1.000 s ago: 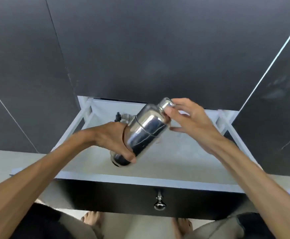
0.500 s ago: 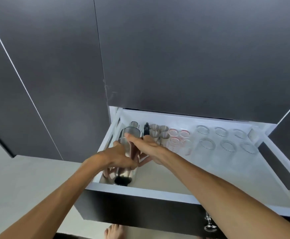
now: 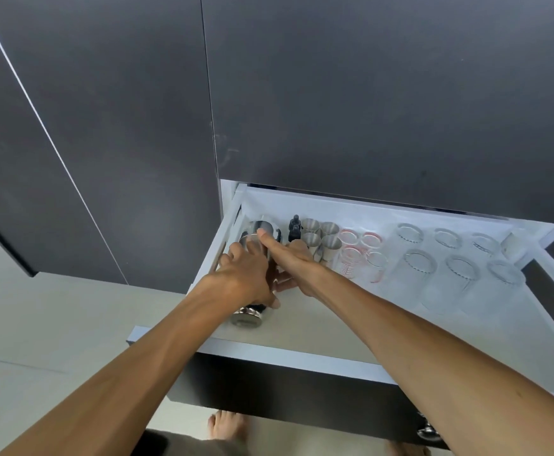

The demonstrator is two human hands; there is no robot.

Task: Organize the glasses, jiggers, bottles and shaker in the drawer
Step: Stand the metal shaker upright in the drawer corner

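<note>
The open white drawer (image 3: 288, 358) sticks out of a dark cabinet. At its left side is the polished steel shaker (image 3: 248, 319), nearly upright. My left hand (image 3: 247, 279) wraps its body from the left. My right hand (image 3: 297, 264) holds it from the right, index finger stretched over the cap. Whether its base touches the drawer floor I cannot tell. Behind it stand two small dark bottles (image 3: 294, 227), several steel jiggers (image 3: 321, 236), red-marked measuring glasses (image 3: 357, 255) and rows of clear glasses (image 3: 433, 269).
Dark cabinet doors (image 3: 367, 93) rise right above the drawer's back edge. The drawer's left rail (image 3: 227, 232) runs close beside the shaker. A metal knob (image 3: 428, 432) sits on the black drawer front. Bare feet (image 3: 226, 429) stand on the pale floor below.
One second ago I held the shaker tilted in the air above the drawer. It has since come down upright at the drawer's left side and slid slightly back, both hands still on it.
</note>
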